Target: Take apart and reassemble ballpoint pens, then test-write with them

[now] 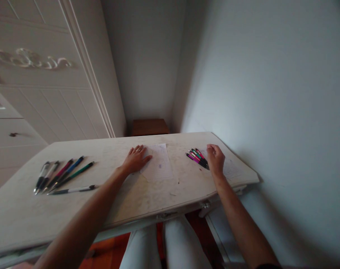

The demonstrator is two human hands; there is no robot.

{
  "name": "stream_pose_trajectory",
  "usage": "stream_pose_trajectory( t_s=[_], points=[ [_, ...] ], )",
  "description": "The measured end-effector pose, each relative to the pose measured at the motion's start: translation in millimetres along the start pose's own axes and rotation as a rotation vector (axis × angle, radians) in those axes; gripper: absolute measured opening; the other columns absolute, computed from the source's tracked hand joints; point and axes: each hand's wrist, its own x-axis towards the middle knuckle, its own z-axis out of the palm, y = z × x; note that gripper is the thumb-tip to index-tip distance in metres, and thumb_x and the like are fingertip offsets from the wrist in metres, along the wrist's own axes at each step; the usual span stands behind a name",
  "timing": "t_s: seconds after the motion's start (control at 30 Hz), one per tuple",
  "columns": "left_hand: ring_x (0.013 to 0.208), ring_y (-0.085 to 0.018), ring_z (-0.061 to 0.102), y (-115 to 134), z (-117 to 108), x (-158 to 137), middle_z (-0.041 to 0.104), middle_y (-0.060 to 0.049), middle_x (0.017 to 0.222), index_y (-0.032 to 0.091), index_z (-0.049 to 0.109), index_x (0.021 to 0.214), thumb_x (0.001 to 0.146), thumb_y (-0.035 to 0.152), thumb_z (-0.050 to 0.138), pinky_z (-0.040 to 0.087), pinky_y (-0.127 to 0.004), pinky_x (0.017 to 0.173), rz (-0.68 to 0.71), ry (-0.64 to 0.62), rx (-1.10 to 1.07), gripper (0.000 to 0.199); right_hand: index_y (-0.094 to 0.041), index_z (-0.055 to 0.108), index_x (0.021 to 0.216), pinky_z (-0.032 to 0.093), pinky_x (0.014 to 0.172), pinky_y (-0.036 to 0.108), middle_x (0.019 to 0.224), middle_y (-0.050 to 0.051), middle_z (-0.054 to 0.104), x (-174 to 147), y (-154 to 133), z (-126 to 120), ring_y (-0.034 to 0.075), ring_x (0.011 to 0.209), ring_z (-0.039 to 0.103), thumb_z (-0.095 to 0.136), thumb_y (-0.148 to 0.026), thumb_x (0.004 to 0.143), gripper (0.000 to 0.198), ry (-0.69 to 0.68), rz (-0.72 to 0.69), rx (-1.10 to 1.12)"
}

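My left hand (pixel 136 158) lies flat with fingers spread, across the left edge of a white sheet of paper (pixel 157 164) with faint marks on it. To the right, my right hand (pixel 215 158) is closed, its fingers curled in; what they hold, if anything, is hidden. Just left of that hand, several pens (pixel 197 157) with pink, green and purple barrels lie bunched on the table. Another sheet of paper (pixel 232 169) lies partly behind the right hand and wrist.
Several more pens (pixel 65 172) fan out on the white table (pixel 111 153) at the left, with a white and black pen (pixel 73 189) below them. A pale wall (pixel 271 93) borders the right side. A white cabinet (pixel 74 104) and a brown wooden piece (pixel 150 127) stand behind.
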Motion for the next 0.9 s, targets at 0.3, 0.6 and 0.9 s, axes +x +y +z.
stream_pose_trajectory(
  t_s=[0.3, 0.6, 0.9],
  points=[
    [0.144, -0.033, 0.025, 0.1, 0.7, 1.1, 0.033, -0.019, 0.154, 0.008, 0.039, 0.145, 0.096, 0.053, 0.031, 0.019, -0.048, 0.117, 0.001, -0.004, 0.018, 0.067, -0.021, 0.044, 0.057, 0.033, 0.056, 0.027, 0.054, -0.002, 0.048, -39.0, -37.8, 1.6, 0.013, 0.053, 0.043, 0.047, -0.026, 0.09, 0.033, -0.337, -0.533, 0.07],
    [0.144, -0.031, 0.027, -0.7, 2.8, -0.5, 0.034, -0.02, 0.153, 0.01, 0.04, 0.144, 0.097, 0.052, 0.031, 0.021, -0.049, 0.116, -0.001, 0.038, 0.003, 0.063, -0.022, 0.038, 0.059, 0.032, 0.059, 0.028, 0.055, -0.002, 0.046, -79.1, -91.8, 48.1, 0.013, 0.054, 0.041, 0.045, -0.022, 0.088, 0.03, -0.63, -0.891, 0.143],
    [0.142, -0.029, 0.033, -1.4, 1.9, -1.6, 0.034, -0.021, 0.152, 0.01, 0.046, 0.138, 0.097, 0.048, 0.037, 0.026, -0.046, 0.115, -0.036, 0.137, -0.146, 0.056, -0.023, 0.036, 0.06, 0.032, 0.061, 0.028, 0.057, 0.0, 0.046, -75.2, -108.6, 107.5, 0.015, 0.058, 0.043, 0.04, -0.028, 0.093, 0.034, -0.472, -0.664, 0.164]
  ],
)
